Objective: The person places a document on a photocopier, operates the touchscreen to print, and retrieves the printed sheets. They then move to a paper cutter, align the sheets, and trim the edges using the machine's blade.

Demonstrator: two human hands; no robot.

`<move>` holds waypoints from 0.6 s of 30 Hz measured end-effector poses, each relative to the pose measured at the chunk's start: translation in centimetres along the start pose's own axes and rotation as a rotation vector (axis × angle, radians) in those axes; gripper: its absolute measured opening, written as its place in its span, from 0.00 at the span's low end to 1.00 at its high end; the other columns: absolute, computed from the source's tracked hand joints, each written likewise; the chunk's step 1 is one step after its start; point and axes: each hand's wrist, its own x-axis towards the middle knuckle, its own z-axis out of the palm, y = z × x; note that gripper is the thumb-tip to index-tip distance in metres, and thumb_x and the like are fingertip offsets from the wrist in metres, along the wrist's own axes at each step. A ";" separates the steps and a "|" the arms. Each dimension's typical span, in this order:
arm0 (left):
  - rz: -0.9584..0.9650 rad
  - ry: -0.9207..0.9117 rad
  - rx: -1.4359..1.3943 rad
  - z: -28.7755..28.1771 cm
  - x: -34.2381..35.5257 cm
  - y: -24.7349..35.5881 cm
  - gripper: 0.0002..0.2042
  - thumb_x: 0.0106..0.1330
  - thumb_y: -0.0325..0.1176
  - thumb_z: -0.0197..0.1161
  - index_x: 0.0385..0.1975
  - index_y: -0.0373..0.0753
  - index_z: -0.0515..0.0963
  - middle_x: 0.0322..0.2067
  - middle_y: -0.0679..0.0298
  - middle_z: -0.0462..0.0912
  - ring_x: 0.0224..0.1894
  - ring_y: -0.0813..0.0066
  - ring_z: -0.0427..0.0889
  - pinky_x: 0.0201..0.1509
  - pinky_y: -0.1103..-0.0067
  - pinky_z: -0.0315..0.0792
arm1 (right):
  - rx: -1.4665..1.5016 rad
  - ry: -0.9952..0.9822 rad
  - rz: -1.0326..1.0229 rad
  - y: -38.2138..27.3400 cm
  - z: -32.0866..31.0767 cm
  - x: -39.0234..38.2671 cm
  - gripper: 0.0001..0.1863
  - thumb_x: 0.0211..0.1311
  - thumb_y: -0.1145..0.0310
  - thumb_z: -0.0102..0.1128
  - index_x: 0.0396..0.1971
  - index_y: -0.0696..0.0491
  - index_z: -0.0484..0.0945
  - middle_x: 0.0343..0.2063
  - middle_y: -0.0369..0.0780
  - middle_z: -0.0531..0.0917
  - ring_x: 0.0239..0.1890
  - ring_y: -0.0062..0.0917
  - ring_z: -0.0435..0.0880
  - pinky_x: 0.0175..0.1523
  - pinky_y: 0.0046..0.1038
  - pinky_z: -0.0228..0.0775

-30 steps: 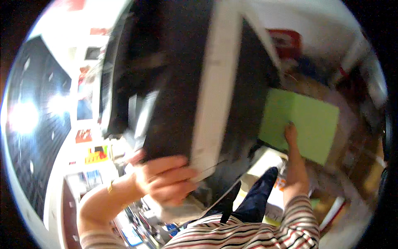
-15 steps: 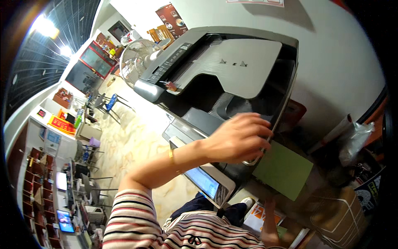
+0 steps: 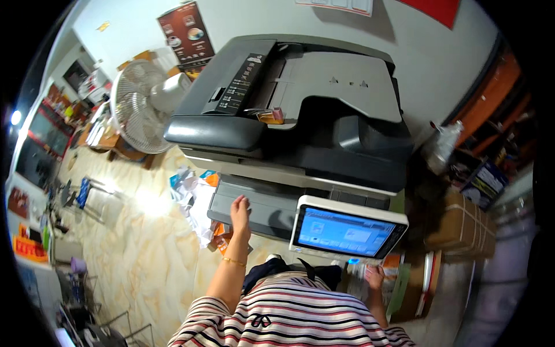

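Observation:
A large dark grey and white copier (image 3: 231, 150) fills the middle, with a paper feeder tray (image 3: 347, 81) on top. My left hand (image 3: 240, 218) is over the left part of its grey lower tray (image 3: 260, 199), fingers stretched upward and nothing seen in them. Whether it touches the tray is unclear. At the copier's front a tilted touch screen (image 3: 347, 231) is lit blue. My right hand (image 3: 374, 277) hangs below the screen's right corner, its small fingers apart, beside an upright green sheet (image 3: 399, 292). No held thing shows in it.
Crumpled white and orange papers (image 3: 196, 202) lie on the floor left of the copier. A white standing fan (image 3: 139, 107) is behind on the left. A tied cardboard box (image 3: 462, 225) stands at right. A small clip-like item (image 3: 270, 115) rests on the copier's feeder.
My left hand has swung from over the copier's right side to its lower tray on the left. The view has turned, bringing the touch screen into plain sight. My right hand remains low at right.

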 end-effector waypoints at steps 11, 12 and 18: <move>-0.530 -0.526 0.027 8.0 4.6 -2.7 0.20 0.66 0.47 0.58 0.54 0.47 0.72 0.42 0.68 0.78 0.50 0.71 0.74 0.62 0.66 0.61 | -0.796 0.876 -0.111 19.8 8.0 -15.1 0.14 0.63 0.60 0.55 0.35 0.58 0.76 0.28 0.38 0.78 0.26 0.25 0.82 0.24 0.26 0.68; -0.552 -0.539 0.026 8.4 4.8 -2.9 0.21 0.65 0.48 0.59 0.55 0.46 0.71 0.41 0.68 0.78 0.49 0.71 0.74 0.62 0.65 0.61 | -0.914 0.840 -0.105 20.2 7.5 -16.4 0.13 0.63 0.61 0.54 0.34 0.58 0.76 0.27 0.38 0.77 0.25 0.25 0.81 0.24 0.26 0.68; -0.576 -0.665 0.019 10.0 5.0 -4.0 0.34 0.63 0.54 0.60 0.66 0.47 0.60 0.61 0.57 0.69 0.66 0.62 0.64 0.67 0.65 0.56 | -1.199 0.865 -0.038 21.7 6.5 -19.8 0.12 0.63 0.62 0.52 0.31 0.57 0.75 0.24 0.38 0.77 0.24 0.27 0.80 0.24 0.28 0.68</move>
